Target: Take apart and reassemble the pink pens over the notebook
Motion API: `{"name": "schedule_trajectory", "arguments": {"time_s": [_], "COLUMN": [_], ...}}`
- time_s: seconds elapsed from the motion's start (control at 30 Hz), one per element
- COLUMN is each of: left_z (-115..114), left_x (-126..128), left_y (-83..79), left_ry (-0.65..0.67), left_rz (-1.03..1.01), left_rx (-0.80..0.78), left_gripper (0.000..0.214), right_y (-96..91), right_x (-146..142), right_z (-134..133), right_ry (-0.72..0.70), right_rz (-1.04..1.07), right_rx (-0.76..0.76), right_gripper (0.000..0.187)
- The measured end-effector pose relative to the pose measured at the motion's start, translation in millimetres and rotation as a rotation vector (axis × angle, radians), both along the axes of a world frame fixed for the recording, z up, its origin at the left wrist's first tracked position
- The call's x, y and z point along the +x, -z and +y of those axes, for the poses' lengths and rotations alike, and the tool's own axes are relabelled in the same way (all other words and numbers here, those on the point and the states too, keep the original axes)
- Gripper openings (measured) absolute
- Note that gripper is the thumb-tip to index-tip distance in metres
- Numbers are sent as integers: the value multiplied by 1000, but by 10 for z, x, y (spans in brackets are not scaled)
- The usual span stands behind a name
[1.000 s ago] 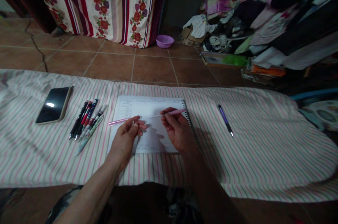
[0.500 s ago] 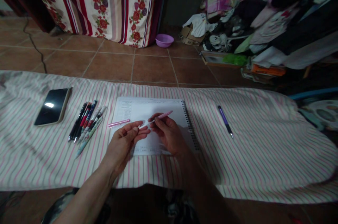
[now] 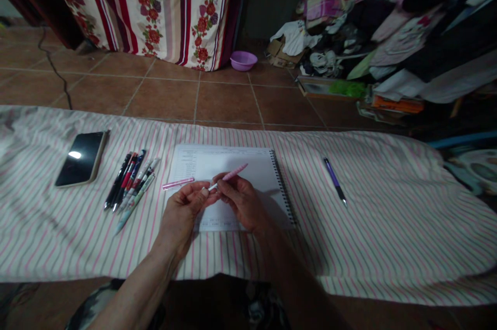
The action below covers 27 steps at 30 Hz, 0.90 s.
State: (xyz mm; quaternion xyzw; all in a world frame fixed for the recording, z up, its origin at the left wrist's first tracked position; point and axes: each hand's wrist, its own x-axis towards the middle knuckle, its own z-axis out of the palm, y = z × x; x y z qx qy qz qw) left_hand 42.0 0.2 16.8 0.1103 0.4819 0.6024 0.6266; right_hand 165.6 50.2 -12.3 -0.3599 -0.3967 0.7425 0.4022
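Pinching one pink pen (image 3: 234, 172), both grips, left hand (image 3: 181, 212) and right hand (image 3: 241, 201), over striped cloth (image 3: 368, 226) on tiled floor (image 3: 163, 97).

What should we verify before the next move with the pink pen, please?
1. Right hand grips the pink pen: ok, pinched above the page.
2. Left hand has the pen's thin white end: ok, the fingertips pinch it.
3. Loose pink pen part is close by: ok, it lies at the left edge of the spiral notebook.
4. Notebook lies flat under both hands: ok, open on the striped cloth.
5. The white end is sound and straight: cannot tell, too small.
6. Row of pens and purple pen lie apart from the hands: ok.
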Motion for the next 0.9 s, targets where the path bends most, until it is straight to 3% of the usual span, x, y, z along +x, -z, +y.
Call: {"name": "schedule_trajectory", "arguments": {"time_s": [0.33, 0.5, 0.9], "left_z": [8, 24, 20], "left_x": [36, 51, 42], "left_y": [31, 41, 51], "left_ry": [-30, -7, 0], "left_rz": [42, 87, 239], "left_rx": [23, 45, 35], "left_gripper": [26, 34, 26], "right_y": [-10, 31, 13], "right_x": [-8, -18, 14], "right_z": [3, 1, 37], "right_ry": [20, 131, 267], "right_rz": [-64, -157, -64], "right_rx": [8, 65, 89], "right_gripper": [16, 17, 17]}}
